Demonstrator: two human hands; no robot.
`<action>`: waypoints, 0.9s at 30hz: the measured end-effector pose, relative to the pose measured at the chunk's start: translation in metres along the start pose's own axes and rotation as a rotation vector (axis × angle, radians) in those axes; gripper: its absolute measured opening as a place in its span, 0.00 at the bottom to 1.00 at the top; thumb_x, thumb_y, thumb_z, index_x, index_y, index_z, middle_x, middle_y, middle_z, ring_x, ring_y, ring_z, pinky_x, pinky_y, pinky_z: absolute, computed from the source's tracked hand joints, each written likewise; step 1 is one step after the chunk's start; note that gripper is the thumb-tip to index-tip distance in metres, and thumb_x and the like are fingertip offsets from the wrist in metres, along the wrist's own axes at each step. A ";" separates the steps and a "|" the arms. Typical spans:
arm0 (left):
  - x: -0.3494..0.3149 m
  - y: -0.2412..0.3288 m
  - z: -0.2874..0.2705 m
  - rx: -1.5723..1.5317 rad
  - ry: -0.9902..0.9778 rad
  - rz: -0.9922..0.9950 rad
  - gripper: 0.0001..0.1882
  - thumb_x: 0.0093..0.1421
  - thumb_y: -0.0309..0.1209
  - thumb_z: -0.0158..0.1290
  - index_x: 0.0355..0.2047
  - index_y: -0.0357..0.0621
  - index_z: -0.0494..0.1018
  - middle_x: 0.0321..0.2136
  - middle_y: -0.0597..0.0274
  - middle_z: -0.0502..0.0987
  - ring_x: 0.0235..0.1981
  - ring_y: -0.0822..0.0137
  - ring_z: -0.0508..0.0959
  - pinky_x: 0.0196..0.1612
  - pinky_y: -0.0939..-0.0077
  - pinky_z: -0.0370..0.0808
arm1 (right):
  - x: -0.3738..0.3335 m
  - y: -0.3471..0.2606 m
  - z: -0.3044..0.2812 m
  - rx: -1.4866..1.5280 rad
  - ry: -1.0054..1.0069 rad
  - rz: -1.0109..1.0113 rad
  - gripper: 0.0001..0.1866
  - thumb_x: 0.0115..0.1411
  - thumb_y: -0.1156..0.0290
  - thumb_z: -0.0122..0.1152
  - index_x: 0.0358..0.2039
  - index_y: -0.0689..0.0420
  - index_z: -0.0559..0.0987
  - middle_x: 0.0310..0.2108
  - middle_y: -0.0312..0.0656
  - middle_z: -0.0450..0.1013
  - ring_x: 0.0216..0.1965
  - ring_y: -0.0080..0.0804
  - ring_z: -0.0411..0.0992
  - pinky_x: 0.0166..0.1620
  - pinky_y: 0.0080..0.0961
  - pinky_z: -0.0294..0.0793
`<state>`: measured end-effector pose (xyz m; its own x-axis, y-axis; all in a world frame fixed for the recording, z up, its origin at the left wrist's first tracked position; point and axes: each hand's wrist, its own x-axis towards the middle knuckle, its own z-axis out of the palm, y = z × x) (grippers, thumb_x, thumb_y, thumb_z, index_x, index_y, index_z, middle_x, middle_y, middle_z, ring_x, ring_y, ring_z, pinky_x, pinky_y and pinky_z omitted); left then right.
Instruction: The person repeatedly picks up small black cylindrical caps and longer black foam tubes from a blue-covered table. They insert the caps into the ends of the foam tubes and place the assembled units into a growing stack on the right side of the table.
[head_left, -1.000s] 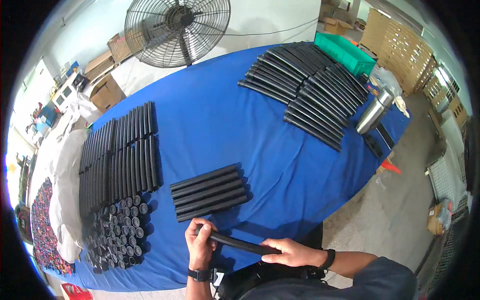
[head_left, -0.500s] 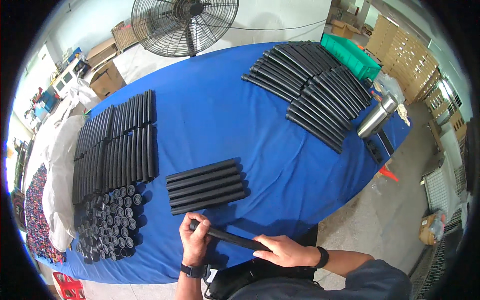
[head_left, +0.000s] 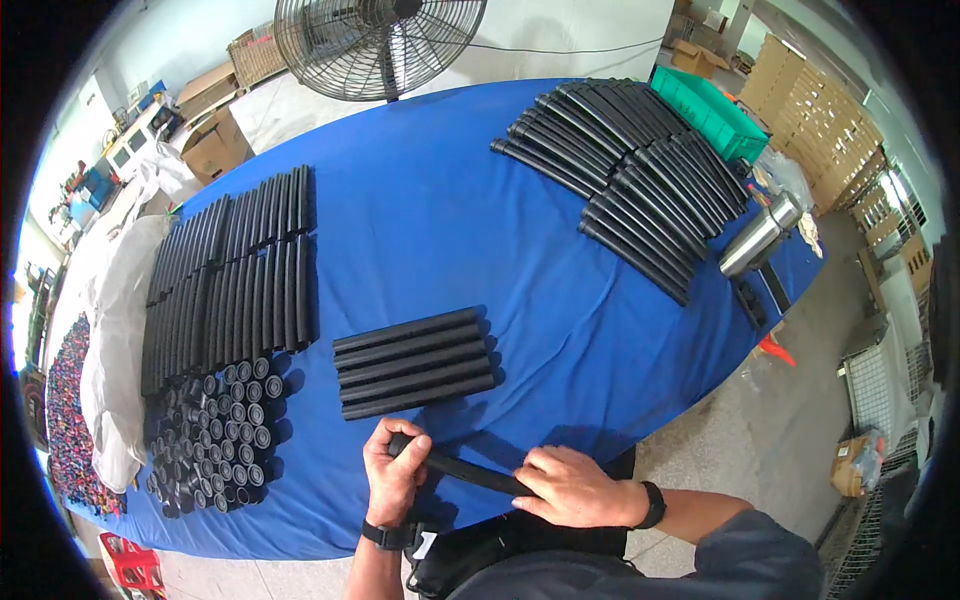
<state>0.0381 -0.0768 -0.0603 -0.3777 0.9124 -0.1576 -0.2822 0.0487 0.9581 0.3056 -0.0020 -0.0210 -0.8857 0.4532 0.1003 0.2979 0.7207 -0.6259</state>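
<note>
A black tube (head_left: 470, 472) slants across in front of me, just over the near edge of the blue-covered table (head_left: 420, 230). Around its left end, my left hand (head_left: 393, 470) is closed, the thumb lying near the tip. My right hand (head_left: 572, 487) grips the other end, its fingers curled over the tube and hiding that end. Beyond my hands lies a small group of several black tubes (head_left: 415, 365), side by side. Round black caps (head_left: 235, 430) are spread in a cluster to the left of my left hand.
Rows of black tubes (head_left: 230, 275) fill the table's left part, beside a white sheet (head_left: 118, 350). More tubes with capped ends (head_left: 640, 200) lie at the far right, near a green crate (head_left: 710, 115) and a steel flask (head_left: 760, 235). A large fan (head_left: 385, 45) stands behind the table.
My right hand's fingers have curled further over the tube's right end. My left hand keeps its hold with little change. The whole view has shifted slightly.
</note>
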 end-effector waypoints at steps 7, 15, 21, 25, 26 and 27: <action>0.007 -0.016 -0.003 -0.378 0.032 0.059 0.33 0.69 0.63 0.41 0.51 0.43 0.68 0.27 0.53 0.76 0.15 0.66 0.73 0.14 0.73 0.71 | 0.060 0.037 -0.093 -0.225 0.026 0.041 0.12 0.60 0.65 0.65 0.35 0.60 0.74 0.33 0.49 0.68 0.34 0.51 0.72 0.35 0.44 0.75; 0.002 -0.015 0.007 0.001 -0.054 0.038 0.11 0.69 0.32 0.52 0.41 0.36 0.75 0.29 0.61 0.78 0.23 0.78 0.73 0.25 0.82 0.70 | 0.219 0.206 -0.198 -0.721 0.067 0.314 0.15 0.62 0.67 0.62 0.40 0.67 0.76 0.38 0.61 0.76 0.44 0.60 0.76 0.47 0.49 0.75; 0.002 -0.015 0.005 0.084 -0.041 0.064 0.10 0.68 0.32 0.54 0.36 0.35 0.76 0.29 0.62 0.78 0.23 0.77 0.74 0.25 0.82 0.71 | 0.283 0.275 -0.196 -0.755 0.051 0.587 0.15 0.63 0.69 0.58 0.45 0.65 0.80 0.46 0.61 0.78 0.50 0.59 0.77 0.53 0.50 0.76; 0.004 -0.013 0.006 0.175 -0.071 0.098 0.12 0.69 0.33 0.51 0.34 0.35 0.75 0.30 0.60 0.78 0.22 0.76 0.74 0.25 0.81 0.71 | 0.291 0.293 -0.194 -0.797 0.033 0.636 0.15 0.61 0.74 0.53 0.46 0.63 0.82 0.47 0.60 0.78 0.51 0.57 0.77 0.54 0.49 0.77; 0.005 -0.013 0.006 0.172 -0.069 0.102 0.12 0.69 0.33 0.52 0.34 0.35 0.75 0.30 0.60 0.77 0.22 0.76 0.74 0.25 0.81 0.71 | 0.290 0.292 -0.193 -0.801 0.032 0.655 0.15 0.62 0.75 0.53 0.47 0.62 0.82 0.48 0.60 0.78 0.52 0.57 0.77 0.54 0.49 0.77; 0.005 -0.012 0.007 0.170 -0.069 0.106 0.13 0.69 0.34 0.52 0.34 0.35 0.75 0.30 0.60 0.77 0.22 0.76 0.74 0.25 0.81 0.71 | 0.293 0.300 -0.194 -0.826 0.020 0.657 0.15 0.62 0.76 0.52 0.47 0.63 0.82 0.50 0.60 0.77 0.53 0.57 0.76 0.55 0.48 0.77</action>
<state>0.0455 -0.0700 -0.0713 -0.3346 0.9414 -0.0425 -0.0892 0.0132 0.9959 0.2048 0.4486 -0.0297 -0.4589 0.8871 -0.0498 0.8733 0.4607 0.1585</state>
